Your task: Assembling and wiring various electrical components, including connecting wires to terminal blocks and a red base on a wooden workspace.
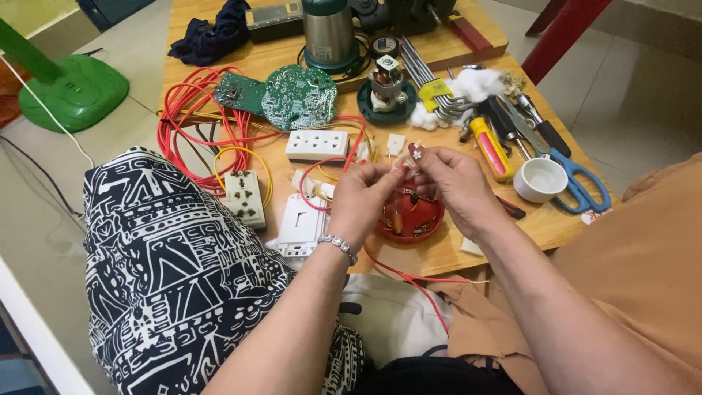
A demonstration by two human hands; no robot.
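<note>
Something tiny (404,167), too small to identify, sits pinched between left hand (360,201) and right hand (455,183), fingertips nearly meeting above the red dish (413,219), whose contents stay half hidden.

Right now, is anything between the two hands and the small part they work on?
No. The left hand and right hand already pinch the small part directly, above the red dish.
</note>
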